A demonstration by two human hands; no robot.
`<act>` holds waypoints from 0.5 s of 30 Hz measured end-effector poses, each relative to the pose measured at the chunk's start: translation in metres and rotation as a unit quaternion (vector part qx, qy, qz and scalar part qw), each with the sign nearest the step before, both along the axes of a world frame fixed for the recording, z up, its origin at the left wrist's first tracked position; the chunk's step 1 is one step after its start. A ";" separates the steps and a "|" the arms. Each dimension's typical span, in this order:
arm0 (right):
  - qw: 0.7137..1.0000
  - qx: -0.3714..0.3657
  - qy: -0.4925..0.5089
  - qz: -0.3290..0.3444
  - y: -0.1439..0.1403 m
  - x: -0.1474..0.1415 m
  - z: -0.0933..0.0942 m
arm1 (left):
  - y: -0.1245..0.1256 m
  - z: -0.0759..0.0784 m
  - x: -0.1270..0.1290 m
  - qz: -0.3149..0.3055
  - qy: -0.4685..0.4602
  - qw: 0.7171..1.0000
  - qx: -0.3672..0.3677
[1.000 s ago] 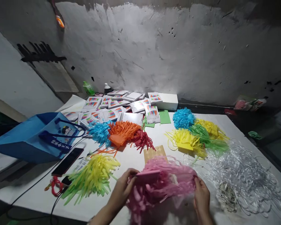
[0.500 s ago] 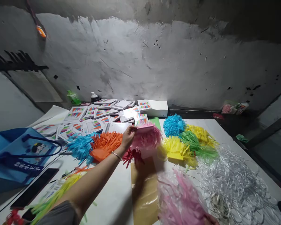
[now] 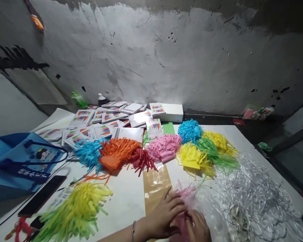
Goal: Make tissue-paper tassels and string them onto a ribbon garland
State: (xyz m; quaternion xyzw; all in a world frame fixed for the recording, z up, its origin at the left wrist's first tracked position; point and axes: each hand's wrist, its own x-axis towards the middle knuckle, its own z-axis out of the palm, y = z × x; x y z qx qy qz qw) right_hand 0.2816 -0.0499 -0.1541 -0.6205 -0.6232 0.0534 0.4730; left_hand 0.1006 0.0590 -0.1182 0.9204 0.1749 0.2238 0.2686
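Note:
My left hand reaches in over a bundle of pink paper strips, its fingers stretched out and apart, touching the strips. Close against it, my right hand has bent fingers closed on the lower part of the same bundle. A clear plastic bag lies around and to the right of the bundle. Under my left hand runs a brown sheet with round clear stickers. Beyond the hands sits a pink tassel bundle, between a dark red one and a yellow one.
Left of the hands lie a yellow-green tassel bundle, a phone and a blue bag. Orange and blue tassels stand behind. Printed packets pile up near the wall. Silver-white strings spread at right.
My left hand has let go of the pink tassel bundle, now in the row, and come back down beside my right hand. My right hand has moved left with the pink strips.

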 end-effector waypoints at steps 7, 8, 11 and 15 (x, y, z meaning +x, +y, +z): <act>0.986 -0.002 -0.136 0.100 0.021 -0.055 0.062 | -0.035 0.050 -0.055 0.154 0.018 0.984 0.086; 0.984 0.006 -0.145 0.105 0.021 -0.060 0.066 | -0.041 0.059 -0.067 0.132 0.034 0.989 0.059; 0.977 0.078 -0.170 0.106 0.018 -0.068 0.073 | -0.056 0.077 -0.095 0.143 0.013 0.988 -0.063; 0.962 0.138 -0.188 0.143 0.009 -0.069 0.079 | -0.042 0.071 -0.105 0.308 -0.070 0.922 -0.222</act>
